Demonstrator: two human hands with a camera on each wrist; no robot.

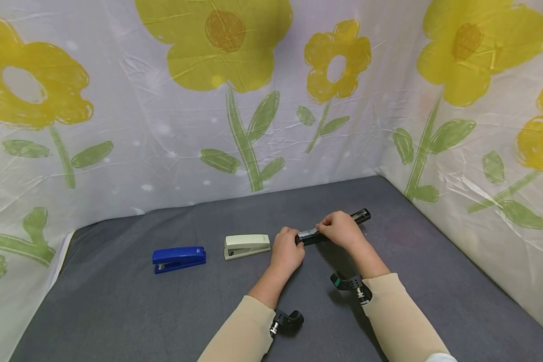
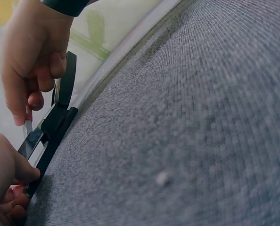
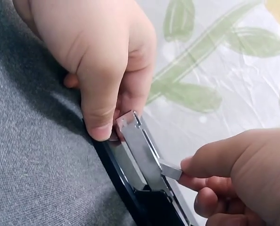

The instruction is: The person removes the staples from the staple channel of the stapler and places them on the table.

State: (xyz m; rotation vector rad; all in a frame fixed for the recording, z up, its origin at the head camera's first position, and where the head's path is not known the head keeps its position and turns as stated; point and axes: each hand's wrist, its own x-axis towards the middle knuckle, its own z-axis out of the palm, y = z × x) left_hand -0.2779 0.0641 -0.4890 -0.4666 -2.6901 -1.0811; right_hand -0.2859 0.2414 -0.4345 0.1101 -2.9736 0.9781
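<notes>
A black stapler [image 1: 361, 216] lies on the grey cloth with its top cover swung back, baring the metal magazine [image 3: 142, 150]. My left hand [image 1: 287, 250] grips the stapler's left end, thumb on the near side. Over the magazine, my right hand [image 1: 341, 230] pinches a short silver strip of staples [image 3: 171, 171] between thumb and index finger. The strip is tilted, with one end at the magazine's edge. In the left wrist view, the stapler's raised cover [image 2: 68, 80] is partly behind the right hand.
A cream stapler [image 1: 246, 246] sits just left of my left hand. Farther left is a blue stapler [image 1: 179, 259]. Flower-printed fabric [image 1: 163, 141] walls the back and right sides of the grey table surface [image 1: 163, 317].
</notes>
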